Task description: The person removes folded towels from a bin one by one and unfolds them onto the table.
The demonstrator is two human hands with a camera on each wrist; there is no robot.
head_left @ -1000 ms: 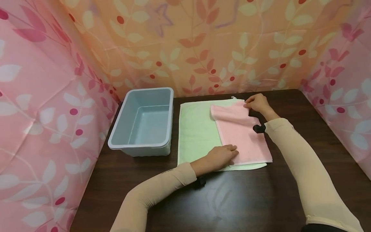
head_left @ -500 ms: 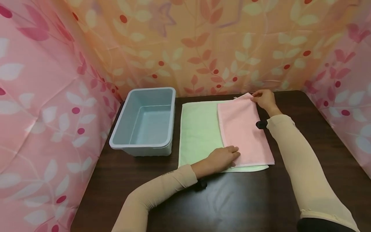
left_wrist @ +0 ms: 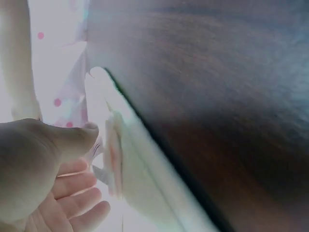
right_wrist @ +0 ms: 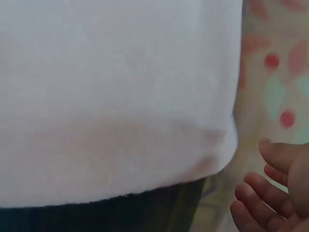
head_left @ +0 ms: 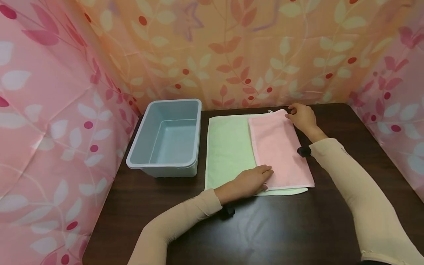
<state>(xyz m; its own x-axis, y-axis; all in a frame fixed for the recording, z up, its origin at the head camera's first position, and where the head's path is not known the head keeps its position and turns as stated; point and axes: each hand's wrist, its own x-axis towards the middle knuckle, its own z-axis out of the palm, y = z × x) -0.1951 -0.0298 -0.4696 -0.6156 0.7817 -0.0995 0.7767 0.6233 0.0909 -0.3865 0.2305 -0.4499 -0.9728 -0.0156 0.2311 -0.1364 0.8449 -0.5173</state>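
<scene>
A pink towel [head_left: 278, 147], folded into a smooth upright rectangle, lies over the right part of a larger pale green towel [head_left: 229, 147]. My left hand [head_left: 250, 180] rests at the pink towel's front left corner, its fingers loosely extended. In the left wrist view the thumb [left_wrist: 79, 140] stands apart from the fingers, beside the layered towel edges. At the far right corner of the pink towel is my right hand [head_left: 303, 119], thumb and fingers parted. The right wrist view has that right hand [right_wrist: 270, 188] just off the towel corner, with nothing between its fingers.
A grey-blue plastic basin [head_left: 172, 171] stands on the dark wooden table [head_left: 281, 228], left of the towels. Floral curtains [head_left: 232, 55] hang behind and at both sides of the table. A small white tag [head_left: 270, 111] sticks out at the green towel's far edge.
My right hand has drawn the pink towel's far end back and flat, smoothing its fold, and has then let go of the corner. The left hand has stayed at the front edge.
</scene>
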